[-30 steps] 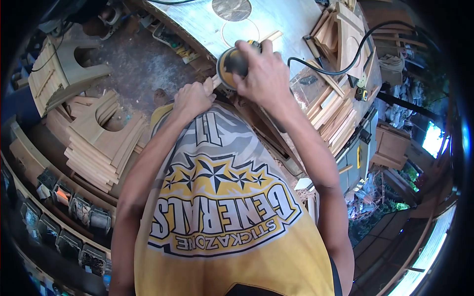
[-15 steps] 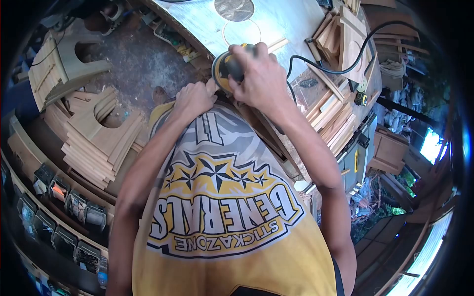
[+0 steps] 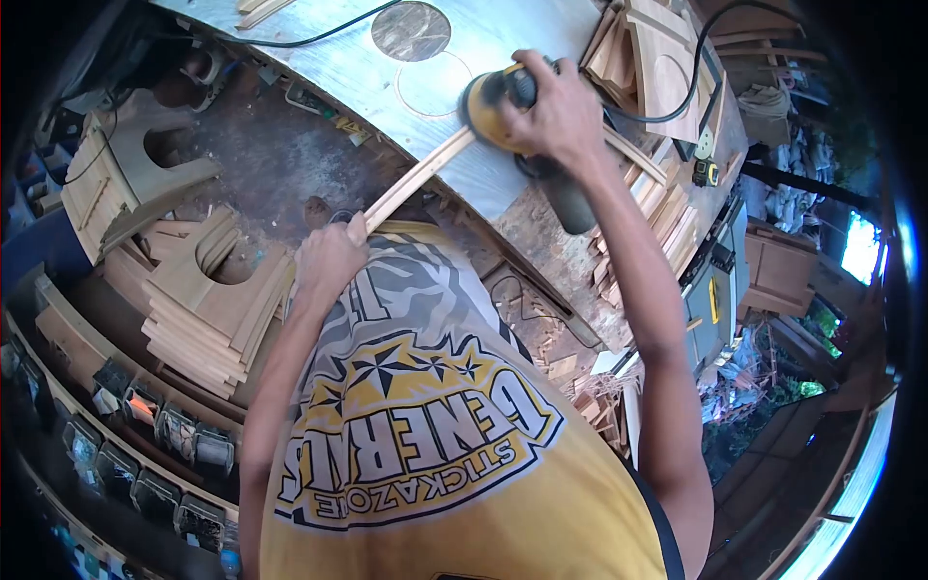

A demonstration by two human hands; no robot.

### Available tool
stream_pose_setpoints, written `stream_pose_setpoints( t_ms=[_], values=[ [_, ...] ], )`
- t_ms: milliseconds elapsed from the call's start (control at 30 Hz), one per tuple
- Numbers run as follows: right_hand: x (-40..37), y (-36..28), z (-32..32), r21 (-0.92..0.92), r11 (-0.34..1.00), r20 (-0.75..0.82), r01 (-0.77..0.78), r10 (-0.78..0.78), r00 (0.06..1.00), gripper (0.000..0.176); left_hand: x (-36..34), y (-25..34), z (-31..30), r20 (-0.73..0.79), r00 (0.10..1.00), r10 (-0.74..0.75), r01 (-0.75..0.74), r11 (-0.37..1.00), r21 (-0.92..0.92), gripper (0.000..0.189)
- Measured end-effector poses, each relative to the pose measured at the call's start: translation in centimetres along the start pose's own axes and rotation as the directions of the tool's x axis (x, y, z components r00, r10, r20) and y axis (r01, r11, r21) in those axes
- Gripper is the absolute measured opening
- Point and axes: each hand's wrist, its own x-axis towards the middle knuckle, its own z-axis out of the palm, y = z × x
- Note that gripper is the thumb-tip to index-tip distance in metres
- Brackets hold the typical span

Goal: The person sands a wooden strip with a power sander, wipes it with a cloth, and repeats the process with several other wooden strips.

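Observation:
My right hand is wrapped over the top of a yellow-and-black sander with a dark dust bag hanging at its near side. The sander sits over the far part of a narrow wooden strip, hiding that section. Near my body, my left hand grips the strip's close end between its fingers. Beneath the sander lies a pale, shiny board with a round cut-out and a drawn circle.
Curved wooden pieces are stacked at the left, with another cut-out panel behind them. Strips and panels lie at the right. A black cord loops there. Bins line the lower left.
The sander and my right hand have moved away from my body and slightly right. My left hand has moved left and nearer me, and the strip now shows between both hands. The view has shifted.

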Motion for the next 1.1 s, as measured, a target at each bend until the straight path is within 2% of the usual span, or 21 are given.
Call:
stream_pose_setpoints(
  t_ms=[67, 133, 267, 333, 367, 433, 567, 633, 667, 733, 800, 867, 1000, 1067, 1100],
  values=[
    [1.4, 2.3, 0.4, 0.025, 1.000, -0.109, -0.017, 0.019, 0.994, 0.062, -1.2, 0.5, -1.3, -0.015, 0.999, 0.031, -0.031, 0.999, 0.012, 0.028],
    [2.3, 3.7, 0.3, 0.006, 1.000, -0.225, 0.026, -0.024, 0.974, 0.061, -2.0, 0.5, -1.9, -0.034, 0.999, 0.022, -0.019, 0.998, 0.067, 0.028],
    [2.6, 4.2, -0.8, -0.009, 0.999, -0.279, 0.048, -0.049, 0.959, 0.062, -1.8, -0.8, -0.4, -0.085, 0.993, -0.086, 0.091, 0.995, 0.052, 0.029],
    [2.7, 4.2, -1.3, 0.060, 0.996, -0.319, 0.065, -0.043, 0.947, 0.063, -2.4, -0.2, -0.9, -0.083, 0.997, -0.006, 0.011, 0.998, 0.065, 0.034],
    [2.6, 3.9, -1.7, 0.043, 0.994, -0.313, 0.103, -0.085, 0.946, 0.062, -2.3, -0.2, -0.7, -0.080, 0.997, 0.000, 0.006, 0.998, 0.064, 0.034],
    [2.7, 3.7, -0.8, 0.062, 0.992, -0.293, 0.114, -0.091, 0.952, 0.062, -2.0, -0.6, 0.0, -0.073, 0.993, -0.088, 0.091, 0.995, 0.042, 0.035],
    [2.2, 2.5, 1.2, 0.104, 0.986, -0.227, 0.129, -0.103, 0.968, 0.063, -1.4, -1.4, 1.2, -0.062, 0.988, -0.139, 0.141, 0.989, 0.035, 0.030],
    [1.4, 1.5, 1.6, 0.132, 0.987, -0.181, 0.090, -0.065, 0.981, 0.063, -1.5, -0.9, 0.8, -0.041, 0.997, -0.063, 0.065, 0.997, 0.042, 0.027],
    [0.9, 0.7, 1.5, 0.139, 0.985, -0.168, 0.098, -0.074, 0.983, 0.063, -1.4, -0.9, 0.7, -0.033, 0.996, -0.080, 0.081, 0.996, 0.041, 0.027],
    [-0.2, -0.8, 1.4, 0.089, 0.988, -0.146, 0.125, -0.111, 0.983, 0.062, -1.3, -0.4, 0.6, -0.062, 0.998, -0.004, 0.005, 1.000, 0.018, 0.026],
    [-1.3, -1.4, 2.0, 0.109, 0.978, -0.182, 0.177, -0.155, 0.971, 0.062, -1.1, 0.4, 0.1, -0.083, 0.996, 0.026, -0.025, 0.999, 0.020, 0.026],
    [-2.7, -3.4, 1.9, 0.174, 0.969, -0.133, 0.178, -0.156, 0.979, 0.061, -0.6, 1.0, -0.1, -0.092, 0.995, 0.033, -0.036, 0.999, -0.031, 0.025],
    [-5.4, -8.2, 1.2, 0.186, 0.924, -0.086, 0.335, -0.324, 0.942, 0.053, 0.2, 1.7, -0.6, -0.083, 0.994, 0.070, -0.072, 0.997, -0.023, 0.026],
    [-6.4, -9.9, 0.8, 0.158, 0.926, -0.051, 0.343, -0.339, 0.939, 0.057, 0.7, 1.7, 0.1, -0.129, 0.986, 0.107, -0.112, 0.993, -0.033, 0.029],
    [-6.3, -9.7, 1.5, 0.154, 0.912, -0.098, 0.381, -0.370, 0.924, 0.056, 0.1, 2.0, -0.5, -0.133, 0.988, 0.075, -0.083, 0.995, -0.055, 0.029]
  ],
)
